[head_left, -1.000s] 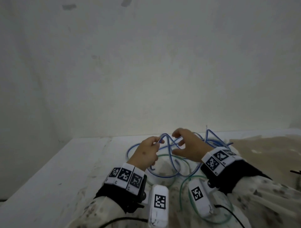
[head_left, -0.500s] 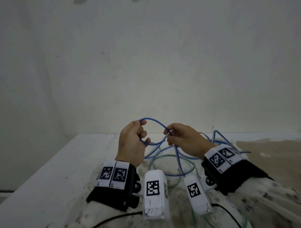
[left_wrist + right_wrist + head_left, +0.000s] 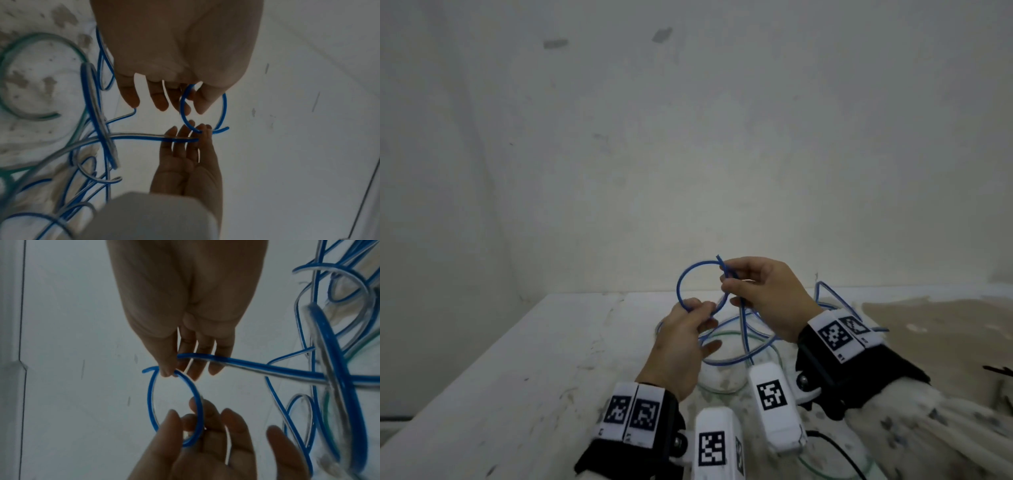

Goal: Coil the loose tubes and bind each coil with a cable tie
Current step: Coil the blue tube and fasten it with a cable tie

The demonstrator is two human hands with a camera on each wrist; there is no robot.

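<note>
- Nearest, at the bottom of the head view, both wrists carry black straps with white marker tags, and a green tube (image 3: 743, 334) lies loose on the white table (image 3: 524, 359) just behind them, untouched.
- Next, the left hand (image 3: 681, 337) pinches the lower arc of a small loop in the blue tube (image 3: 690, 274), thumb against fingertips, the other fingers relaxed.
- Just beyond and above it, the right hand (image 3: 760, 294) pinches the top of that loop, where the free end crosses the running length; the end sticks out just past the thumb.
- Both hands are close together and lifted off the table, with one turn held between them.
- Farther back, the rest of the blue tube trails down from the right hand into a loose tangle on the table near the wall (image 3: 688, 137).
- Judging by this, coiling has only begun: one turn made, no cable tie visible in any view.
- Next would seem to be drawing more slack up and laying a matching turn onto the first, keeping the crossing pinched so the loop does not spring open.
</note>
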